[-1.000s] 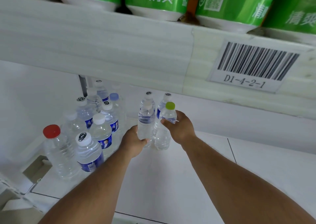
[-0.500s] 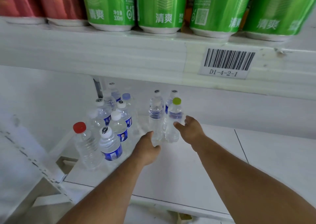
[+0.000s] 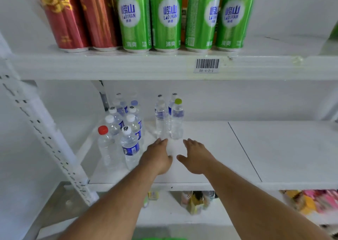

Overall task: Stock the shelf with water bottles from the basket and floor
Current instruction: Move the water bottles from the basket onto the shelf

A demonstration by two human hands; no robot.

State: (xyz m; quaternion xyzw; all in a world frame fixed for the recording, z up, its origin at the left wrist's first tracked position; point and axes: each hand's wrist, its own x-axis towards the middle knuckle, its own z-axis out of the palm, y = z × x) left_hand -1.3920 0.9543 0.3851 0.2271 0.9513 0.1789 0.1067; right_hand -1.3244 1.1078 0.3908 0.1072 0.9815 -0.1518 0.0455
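Observation:
On the white middle shelf (image 3: 210,148) stand clear water bottles. A green-capped bottle (image 3: 177,120) and a white-capped bottle (image 3: 161,118) stand side by side, with two more behind them. To the left is a cluster of several blue-labelled bottles (image 3: 130,144) and a red-capped bottle (image 3: 104,146). My left hand (image 3: 157,157) and my right hand (image 3: 194,156) hover palm-down just in front of the two front bottles, fingers apart, holding nothing and touching no bottle. No basket is in view.
The upper shelf carries green cans (image 3: 165,18) and red cans (image 3: 63,16) above a barcode label (image 3: 207,66). A perforated white upright (image 3: 45,137) runs down the left. Colourful packets (image 3: 311,201) lie on the lower shelf.
Both hands have let go of the white-capped and green-capped bottles and drawn back toward me. The two bottles now stand free on the shelf; the view has pulled back and upward.

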